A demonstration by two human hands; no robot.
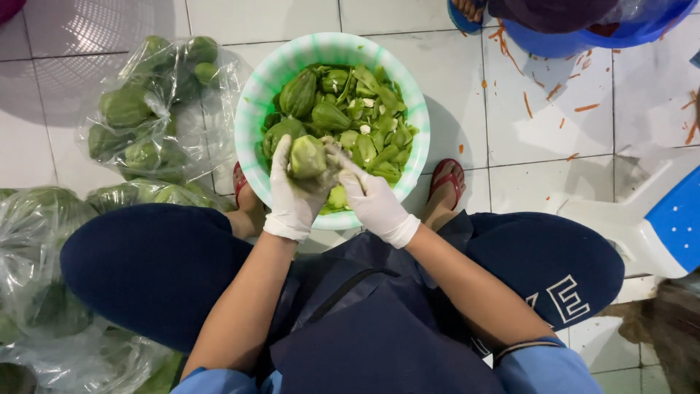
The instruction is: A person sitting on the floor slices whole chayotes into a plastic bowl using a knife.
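My left hand (pixel 290 195), in a white glove, grips a green chayote (pixel 308 156) over the near edge of a light green plastic bowl (pixel 258 93). My right hand (pixel 372 198), also gloved, is closed right beside the chayote; a small tool in it is hard to make out. The bowl holds whole chayotes (pixel 299 93) and many green peels (pixel 379 138). It sits on the tiled floor between my feet in red sandals (pixel 448 177).
Clear plastic bags of chayotes (pixel 149 109) lie at left, more bags (pixel 44 248) by my left knee. A blue basin (pixel 583 33) with orange shavings scattered around sits top right. A blue and white stool (pixel 667 219) is at right.
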